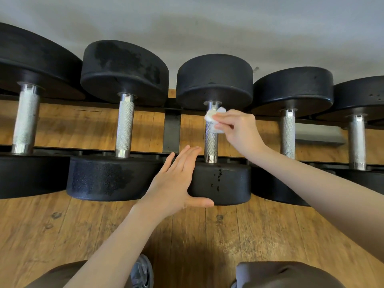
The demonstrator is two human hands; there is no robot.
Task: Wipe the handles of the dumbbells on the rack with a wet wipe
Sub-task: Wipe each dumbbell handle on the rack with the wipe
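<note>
I see my left hand (176, 183) with fingers straight and together, palm flat against the side of the near black head (220, 181) of the middle dumbbell, thumb spread under its front edge. Just beyond those fingertips rises that dumbbell's knurled handle (211, 142). At the handle's far end my right hand (236, 129) pinches a crumpled white wet wipe (213, 118) against the metal, fingers curled on it. More dumbbells sit on the rack (172, 132) to either side of my hands, wooden floor (62, 229) beneath.
</note>
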